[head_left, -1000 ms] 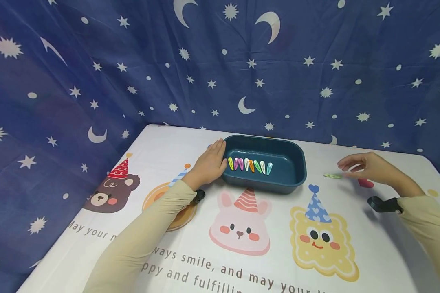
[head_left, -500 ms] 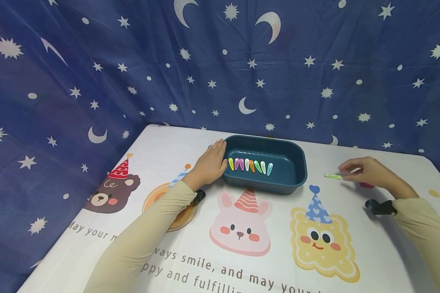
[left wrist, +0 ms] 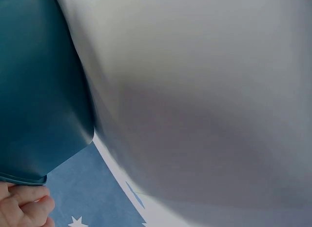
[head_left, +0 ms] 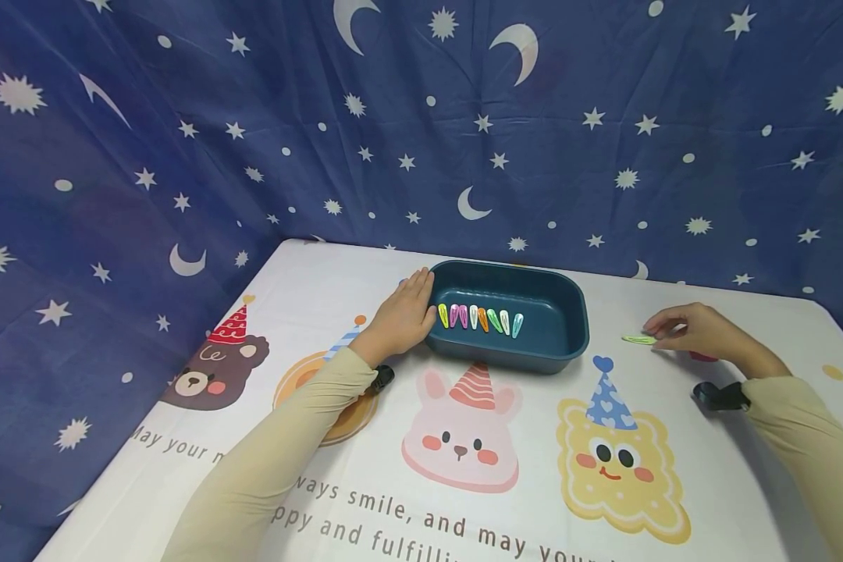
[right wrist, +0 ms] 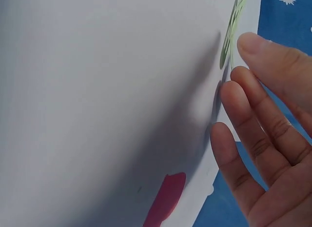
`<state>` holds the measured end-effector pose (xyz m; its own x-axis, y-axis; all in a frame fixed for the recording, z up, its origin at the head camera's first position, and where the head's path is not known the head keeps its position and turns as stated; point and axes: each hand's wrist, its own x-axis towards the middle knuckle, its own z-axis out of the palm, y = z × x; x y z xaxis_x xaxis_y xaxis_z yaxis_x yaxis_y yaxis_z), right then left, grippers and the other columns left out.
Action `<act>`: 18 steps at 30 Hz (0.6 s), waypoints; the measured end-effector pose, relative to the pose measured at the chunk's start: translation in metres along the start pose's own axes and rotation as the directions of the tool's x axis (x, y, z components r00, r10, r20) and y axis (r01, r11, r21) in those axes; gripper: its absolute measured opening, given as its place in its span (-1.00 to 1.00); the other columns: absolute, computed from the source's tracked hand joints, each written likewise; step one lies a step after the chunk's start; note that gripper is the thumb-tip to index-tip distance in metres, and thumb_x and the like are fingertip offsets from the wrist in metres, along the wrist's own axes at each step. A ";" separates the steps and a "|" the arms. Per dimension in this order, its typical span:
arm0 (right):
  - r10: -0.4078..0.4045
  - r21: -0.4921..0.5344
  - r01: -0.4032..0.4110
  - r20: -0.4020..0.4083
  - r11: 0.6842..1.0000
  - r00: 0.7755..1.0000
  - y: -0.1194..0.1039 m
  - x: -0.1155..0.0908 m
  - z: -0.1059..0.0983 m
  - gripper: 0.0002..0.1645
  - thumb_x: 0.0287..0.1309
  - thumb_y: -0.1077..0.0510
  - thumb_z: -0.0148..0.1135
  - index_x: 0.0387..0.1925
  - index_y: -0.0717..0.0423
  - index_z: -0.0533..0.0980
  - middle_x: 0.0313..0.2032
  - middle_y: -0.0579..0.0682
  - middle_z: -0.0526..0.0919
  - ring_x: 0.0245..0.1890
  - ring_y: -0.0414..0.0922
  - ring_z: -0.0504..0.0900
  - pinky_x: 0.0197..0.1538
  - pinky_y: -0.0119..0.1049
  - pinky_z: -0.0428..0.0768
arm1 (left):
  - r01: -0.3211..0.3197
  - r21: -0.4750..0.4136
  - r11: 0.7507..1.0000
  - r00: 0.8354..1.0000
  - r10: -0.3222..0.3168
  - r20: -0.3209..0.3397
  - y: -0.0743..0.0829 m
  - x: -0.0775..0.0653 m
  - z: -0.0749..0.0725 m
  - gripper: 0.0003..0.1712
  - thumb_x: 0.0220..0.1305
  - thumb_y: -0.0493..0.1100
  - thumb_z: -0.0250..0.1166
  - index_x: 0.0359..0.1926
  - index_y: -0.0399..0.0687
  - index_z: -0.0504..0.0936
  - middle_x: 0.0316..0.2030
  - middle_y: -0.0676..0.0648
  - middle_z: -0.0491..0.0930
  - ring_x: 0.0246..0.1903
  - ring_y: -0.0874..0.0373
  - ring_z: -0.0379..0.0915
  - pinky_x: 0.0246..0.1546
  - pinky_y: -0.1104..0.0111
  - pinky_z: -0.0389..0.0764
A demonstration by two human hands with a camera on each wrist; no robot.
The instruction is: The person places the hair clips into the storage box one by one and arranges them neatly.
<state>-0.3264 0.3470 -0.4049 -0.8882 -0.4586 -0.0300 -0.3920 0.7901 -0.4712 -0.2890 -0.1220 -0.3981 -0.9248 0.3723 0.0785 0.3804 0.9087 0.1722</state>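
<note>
A dark teal rectangular bin (head_left: 527,361) sits on the table with a row of several coloured snap hair clips (head_left: 482,318) inside. My left hand (head_left: 399,316) rests against the bin's left end, fingers fairly straight along its rim. In the left wrist view, fingertips (left wrist: 29,205) show beside the bin's wall (left wrist: 44,90). To the right of the bin, a light green snap hair clip (head_left: 638,339) lies on the cloth. My right hand (head_left: 702,336) is at its right end, with thumb and index close to the clip (right wrist: 234,31) and a gap between them.
A white cloth (head_left: 464,531) printed with cartoon animals and lettering covers the table. Behind and to the left hangs a blue curtain (head_left: 393,94) with moons and stars. A black wrist camera (head_left: 722,396) hangs below the right sleeve.
My right hand has come down and slightly left to the green hair clip, its fingers drawing closer to the clip's end. The left hand, bin and clips look unmoved.
</note>
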 end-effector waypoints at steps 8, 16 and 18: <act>0.016 -0.003 -0.016 0.033 1.000 0.999 0.001 0.005 0.002 -0.67 -0.24 0.31 0.46 -0.29 0.27 0.65 -0.37 0.07 0.70 -0.48 -0.47 0.48 -0.34 -0.56 0.57 | 0.000 -0.003 1.000 1.000 0.000 0.003 0.001 -0.001 -0.001 -0.30 0.41 -0.07 -0.15 0.43 -0.35 -0.06 0.46 -0.27 -0.08 0.47 -0.07 -0.18 0.47 0.15 -0.07; 0.029 -0.017 -0.028 0.039 0.999 0.999 -0.001 0.007 0.004 -0.70 -0.23 0.32 0.45 -0.31 0.29 0.66 -0.43 0.05 0.69 -0.50 -0.46 0.47 -0.30 -0.36 0.65 | -0.009 0.010 1.000 1.000 0.009 -0.006 0.000 0.000 0.000 -0.30 0.41 -0.07 -0.14 0.42 -0.36 -0.05 0.45 -0.29 -0.06 0.46 -0.11 -0.13 0.46 0.13 -0.04; 0.024 -0.025 -0.023 0.040 0.999 0.999 -0.002 0.007 0.003 -0.71 -0.23 0.32 0.46 -0.32 0.29 0.66 -0.44 0.04 0.69 -0.51 -0.44 0.46 -0.29 -0.27 0.66 | -0.008 0.008 1.000 1.000 0.008 -0.002 0.000 0.000 -0.001 -0.30 0.41 -0.07 -0.14 0.43 -0.36 -0.05 0.45 -0.29 -0.07 0.46 -0.10 -0.14 0.47 0.14 -0.05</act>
<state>-0.3310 0.3404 -0.4069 -0.8869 -0.4555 -0.0766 -0.3774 0.8102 -0.4485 -0.2887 -0.1219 -0.3975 -0.9217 0.3791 0.0819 0.3876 0.9072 0.1637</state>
